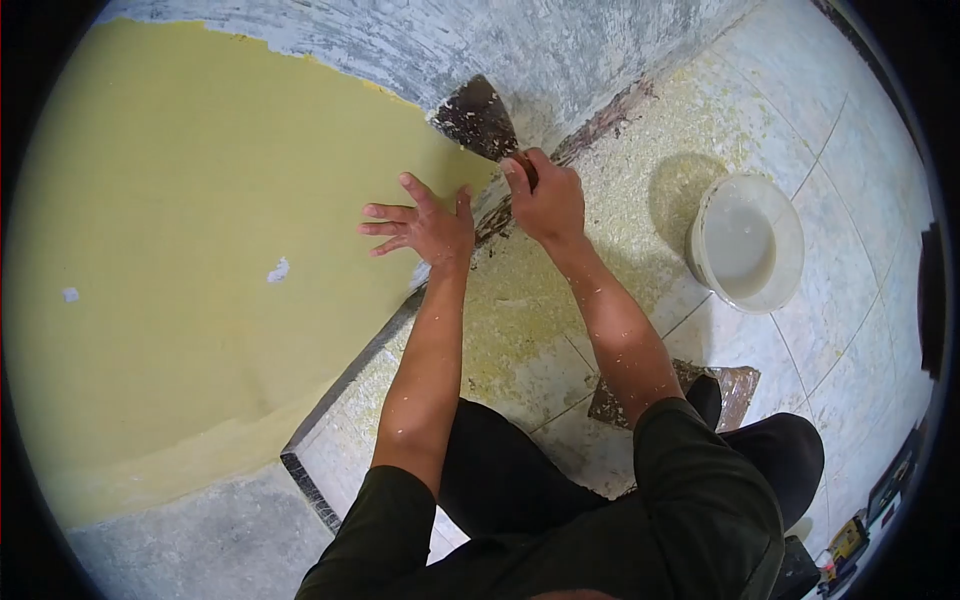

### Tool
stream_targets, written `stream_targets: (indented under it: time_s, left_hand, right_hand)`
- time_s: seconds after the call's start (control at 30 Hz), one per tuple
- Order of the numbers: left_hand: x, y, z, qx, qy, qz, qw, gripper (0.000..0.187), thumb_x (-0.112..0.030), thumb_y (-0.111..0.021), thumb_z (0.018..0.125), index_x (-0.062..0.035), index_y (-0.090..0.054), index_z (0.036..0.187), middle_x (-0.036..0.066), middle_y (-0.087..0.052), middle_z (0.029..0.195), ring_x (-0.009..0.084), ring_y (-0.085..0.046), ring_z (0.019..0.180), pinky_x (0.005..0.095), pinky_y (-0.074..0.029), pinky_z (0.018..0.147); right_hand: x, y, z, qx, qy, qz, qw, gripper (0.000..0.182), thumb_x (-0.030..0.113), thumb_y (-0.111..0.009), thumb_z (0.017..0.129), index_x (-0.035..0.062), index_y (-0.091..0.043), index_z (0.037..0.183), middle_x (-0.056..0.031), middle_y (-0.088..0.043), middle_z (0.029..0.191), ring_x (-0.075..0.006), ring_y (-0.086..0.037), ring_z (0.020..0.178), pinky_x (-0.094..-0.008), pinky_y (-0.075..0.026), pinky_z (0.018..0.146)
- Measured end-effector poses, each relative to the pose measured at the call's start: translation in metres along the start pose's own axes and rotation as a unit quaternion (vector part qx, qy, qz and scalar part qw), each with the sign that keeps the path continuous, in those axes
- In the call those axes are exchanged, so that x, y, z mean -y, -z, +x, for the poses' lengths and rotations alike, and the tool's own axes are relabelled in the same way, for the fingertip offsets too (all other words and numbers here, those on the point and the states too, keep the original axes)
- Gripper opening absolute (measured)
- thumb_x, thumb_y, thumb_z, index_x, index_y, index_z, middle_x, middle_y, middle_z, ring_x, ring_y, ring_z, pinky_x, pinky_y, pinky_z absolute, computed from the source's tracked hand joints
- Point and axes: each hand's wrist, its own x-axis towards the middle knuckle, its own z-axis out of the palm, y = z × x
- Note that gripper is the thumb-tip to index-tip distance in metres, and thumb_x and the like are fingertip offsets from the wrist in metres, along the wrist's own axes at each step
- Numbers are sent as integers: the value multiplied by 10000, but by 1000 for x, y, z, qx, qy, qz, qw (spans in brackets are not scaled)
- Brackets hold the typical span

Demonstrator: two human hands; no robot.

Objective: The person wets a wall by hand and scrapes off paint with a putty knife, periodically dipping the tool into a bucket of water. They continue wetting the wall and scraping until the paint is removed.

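My right hand is wrapped round the wooden handle of a paint scraper. The wide, dark blade is flecked with paint bits and lies over the border between the yellow paint and the scraped grey-white wall. To the left, my left hand has its fingers spread and holds nothing, close to the yellow wall just above the floor edge. Paint flakes dot both forearms.
A white bucket of cloudy liquid stands on the tiled floor at right. Yellow-white scrapings litter the tiles along the wall. A brown sheet lies by my legs, and small items sit at the lower right.
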Motion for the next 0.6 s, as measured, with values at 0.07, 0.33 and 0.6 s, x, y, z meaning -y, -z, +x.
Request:
stream_targets:
  time_s: [0.07, 0.33, 0.6]
  left_hand:
    - [-2, 4, 1, 2, -1, 4, 1000, 1254, -611, -750, 704, -269, 131, 1528, 443, 254, 1432, 751, 164, 1245, 910, -45, 755]
    - [1, -2, 0, 11, 1, 12, 1000, 1224, -634, -718, 724, -270, 130, 1527, 443, 247, 1434, 751, 162, 1245, 909, -36, 760]
    - [-1, 1, 0, 19, 6, 10, 1000, 1192, -614, -705, 749, -254, 123, 1528, 456, 238, 1427, 749, 160, 1248, 906, -34, 778]
  right_hand:
    - [-9, 0, -2, -4, 14, 2, 1000, 289, 332, -614, 910, 49, -638, 851, -163, -647, 671, -388, -640, 618, -445, -492, 561]
    - [-6, 5, 0, 22, -22, -42, 999, 327, 353, -587, 931, 35, -616, 859, -191, -609, 636, -418, -611, 620, -455, -465, 562]
    - [8, 8, -4, 45, -56, -42, 997, 317, 354, -581, 920, 44, -648, 919, -200, -642, 691, -428, -631, 674, -493, -487, 599]
